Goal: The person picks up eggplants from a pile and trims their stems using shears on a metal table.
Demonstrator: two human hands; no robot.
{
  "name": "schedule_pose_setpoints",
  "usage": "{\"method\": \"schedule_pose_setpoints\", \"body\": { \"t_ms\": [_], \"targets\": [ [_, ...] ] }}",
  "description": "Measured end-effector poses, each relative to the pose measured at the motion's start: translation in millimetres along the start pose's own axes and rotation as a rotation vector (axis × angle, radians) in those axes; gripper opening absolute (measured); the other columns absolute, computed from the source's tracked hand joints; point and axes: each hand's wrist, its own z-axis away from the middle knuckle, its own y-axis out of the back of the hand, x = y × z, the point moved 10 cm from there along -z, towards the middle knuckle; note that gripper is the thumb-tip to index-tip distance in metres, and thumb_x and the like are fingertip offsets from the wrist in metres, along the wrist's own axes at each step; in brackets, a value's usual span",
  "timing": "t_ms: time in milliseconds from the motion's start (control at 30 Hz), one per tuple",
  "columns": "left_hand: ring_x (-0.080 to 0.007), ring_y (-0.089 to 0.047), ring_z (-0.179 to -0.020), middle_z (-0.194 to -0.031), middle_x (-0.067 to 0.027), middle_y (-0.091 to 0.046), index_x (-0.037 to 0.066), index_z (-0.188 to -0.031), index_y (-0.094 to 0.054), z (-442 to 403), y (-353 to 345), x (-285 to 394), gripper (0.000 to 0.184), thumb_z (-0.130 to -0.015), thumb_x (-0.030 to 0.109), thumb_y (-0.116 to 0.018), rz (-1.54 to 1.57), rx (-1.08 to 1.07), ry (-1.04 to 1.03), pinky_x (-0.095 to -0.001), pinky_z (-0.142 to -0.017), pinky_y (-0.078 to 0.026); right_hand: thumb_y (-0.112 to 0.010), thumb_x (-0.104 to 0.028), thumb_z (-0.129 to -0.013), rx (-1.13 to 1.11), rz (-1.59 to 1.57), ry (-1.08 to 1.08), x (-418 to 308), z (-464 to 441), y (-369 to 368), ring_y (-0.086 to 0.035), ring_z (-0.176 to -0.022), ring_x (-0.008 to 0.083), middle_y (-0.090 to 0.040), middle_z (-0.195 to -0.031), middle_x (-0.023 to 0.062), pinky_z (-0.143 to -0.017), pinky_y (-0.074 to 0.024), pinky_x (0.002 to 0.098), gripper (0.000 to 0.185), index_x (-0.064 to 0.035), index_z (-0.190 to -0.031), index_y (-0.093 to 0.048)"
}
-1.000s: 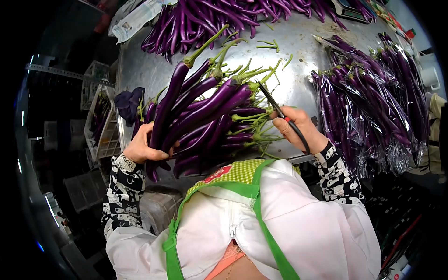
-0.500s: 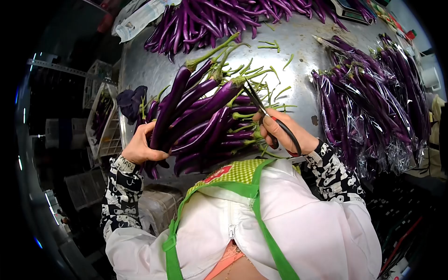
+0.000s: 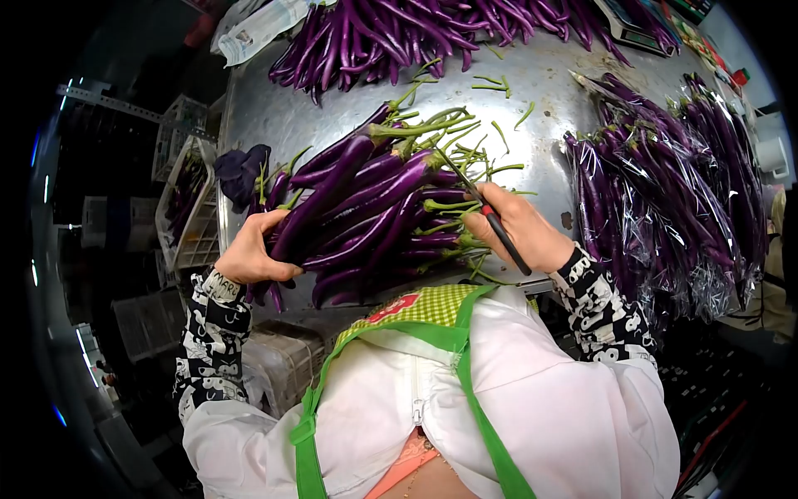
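Observation:
My left hand (image 3: pixel 256 251) is wrapped round the lower ends of several long purple eggplants (image 3: pixel 366 187), whose green stems point up and to the right. In my right hand (image 3: pixel 517 226) are black scissors with red on the handles (image 3: pixel 490 218). Their blades reach up-left to the stem end of an eggplant near the middle of the bunch. More eggplants lie beneath and beside the held ones, towards my apron. Cut green stem pieces (image 3: pixel 472 154) are scattered just beyond the blades.
A large eggplant pile (image 3: pixel 374 37) lies along the metal table's (image 3: pixel 249 100) far side. Plastic-wrapped eggplants (image 3: pixel 657 191) lie at the right, with a scale (image 3: pixel 636 33) behind. A dark cloth (image 3: pixel 241 176) sits at the left edge, near a white crate (image 3: pixel 195 208).
The eggplants in my left hand have tipped lower and to the right. The scissor blades have moved slightly and now lie against the stem ends. The view has shifted a little.

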Motion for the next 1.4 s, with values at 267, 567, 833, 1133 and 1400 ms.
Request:
{"method": "schedule_pose_setpoints", "body": {
  "t_ms": [267,567,833,1133,1400],
  "targets": [
    [-0.0113,-0.058,-0.082,-0.094,-0.0048,-0.060,-0.008,-0.112,-0.059,-3.5,-4.5,-3.4,0.057,-0.059,0.003,-0.076,-0.016,0.005,-0.011,-0.0252,-0.074,-0.050,-0.059,-0.022,-0.094,-0.199,0.094,0.112,-12.5,-21.0,-16.3,-0.064,-0.081,0.0293,-0.065,-0.093,0.0181,-0.072,-0.0516,0.0382,0.032,-0.0016,-0.118,-0.057],
    [-0.0127,-0.059,-0.079,-0.094,-0.0063,-0.062,-0.008,-0.109,-0.059,-9.4,1.7,-6.8,0.054,-0.059,0.004,-0.076,0.000,0.127,-0.036,-0.0262,-0.073,-0.051,-0.056,-0.022,-0.095,0.324,0.295,0.299,-37.2,-5.2,-17.1,-0.064,-0.086,0.0355,-0.064,-0.097,0.0204,-0.075,-0.0521,0.0416,0.029,-0.0002,-0.115,-0.056],
    [-0.0162,-0.062,-0.083,-0.092,-0.0135,-0.067,-0.008,-0.108,-0.059,-17.8,-12.0,18.8,0.056,-0.058,0.009,-0.075,-0.173,0.144,-0.026,-0.0290,-0.080,-0.050,-0.054,-0.020,-0.095,0.305,0.207,0.247,-21.3,-37.5,-14.9,-0.062,-0.088,0.0363,-0.063,-0.098,0.0222,-0.078,-0.0508,0.0417,0.027,0.0008,-0.113,-0.058],
    [-0.0254,-0.066,-0.083,-0.096,-0.0168,-0.068,-0.010,-0.111,-0.059,-31.2,35.0,-12.1,0.062,-0.058,0.015,-0.078,-0.137,0.472,-0.081,-0.0300,-0.079,-0.051,-0.053,-0.014,-0.091,0.651,0.438,-0.435,79.6,11.1,64.2,-0.061,-0.086,0.0383,-0.063,-0.097,0.0239,-0.081,-0.0485,0.0456,0.024,0.0048,-0.105,-0.060],
    [-0.0242,-0.069,-0.087,-0.103,-0.0193,-0.067,-0.008,-0.125,-0.050,-61.7,12.3,-21.3,0.051,-0.080,0.009,-0.066,0.976,0.048,-0.049,-0.0341,-0.086,-0.057,-0.059,-0.046,-0.083,0.209,1.110,-0.636,156.1,50.8,88.0,-0.063,-0.101,0.0380,-0.067,-0.105,0.0221,-0.085,-0.0487,0.0516,0.050,-0.0049,-0.110,-0.063]
  ]
}}
